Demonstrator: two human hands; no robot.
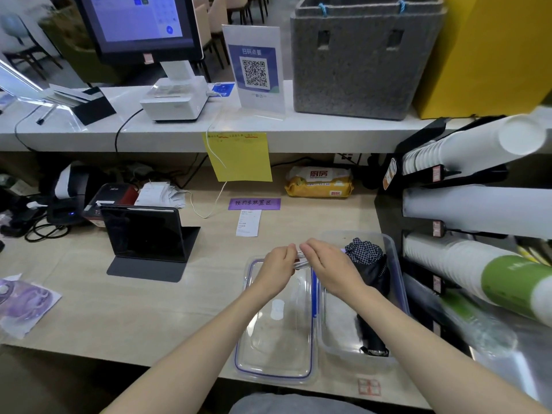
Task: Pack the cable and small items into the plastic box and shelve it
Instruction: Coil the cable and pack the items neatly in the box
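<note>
I am pinching a small coiled white cable between my left hand and right hand, fingers closed on it, above the clear plastic lid, while the open clear plastic box is sitting just right, nearer my right hand, by the wooden counter's near edge.

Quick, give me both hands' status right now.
Left hand: closed, pinching one end of the bundled white cable.
Right hand: closed on the other end of the same cable, above the box lid.
</note>
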